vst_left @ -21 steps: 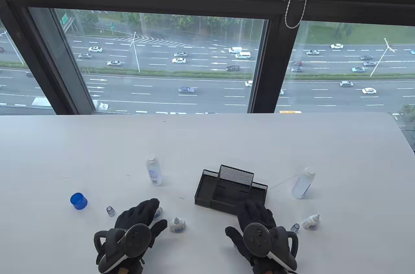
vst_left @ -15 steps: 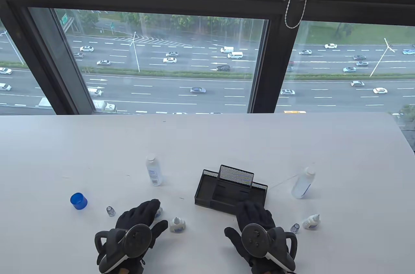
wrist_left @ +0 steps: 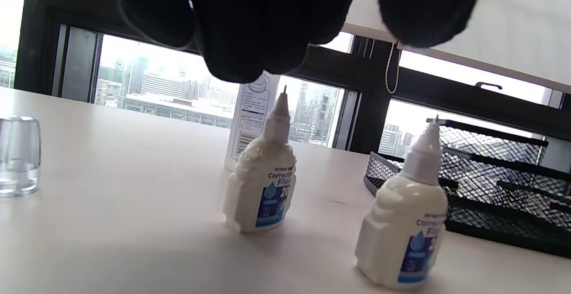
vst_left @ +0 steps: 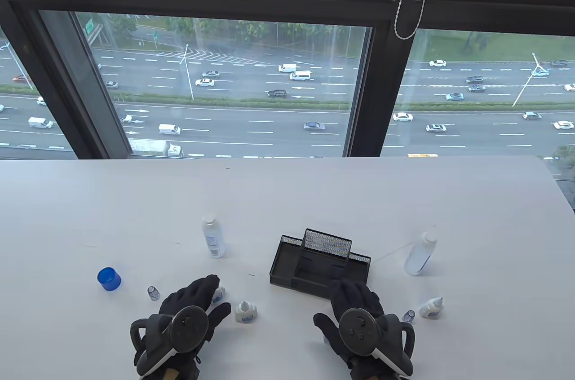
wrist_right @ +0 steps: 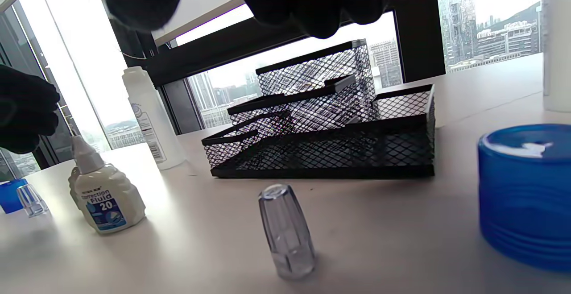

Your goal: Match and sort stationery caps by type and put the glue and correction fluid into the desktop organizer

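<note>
Both hands hover low over the table, nothing held. My left hand (vst_left: pixel 191 308) has loose, relaxed fingers, tips right above an uncapped correction fluid bottle (wrist_left: pixel 261 187); a second bottle (vst_left: pixel 245 311) stands just right of it. My right hand (vst_left: pixel 357 308) is also relaxed and empty, near edge of the mesh organizer (vst_left: pixel 287 258) just ahead of its fingertips.

Step as I read it: grab the bottle under the left fingers, then cap it. Grip it by the body, keep it upright, nozzle is open.

A clear cap (vst_left: pixel 154 293) sits just left of my left hand, blue cap (vst_left: pixel 109 278) further left. Right of my right hand: another clear cap (vst_left: pixel 409 315) and a third bottle (vst_left: pixel 432 308). Two tall glue bottles (vst_left: pixel 214 237) (vst_left: pixel 420 254) stand ahead, flanking the organizer. The second bottle crowds the grasp; easy to knock over.
</note>
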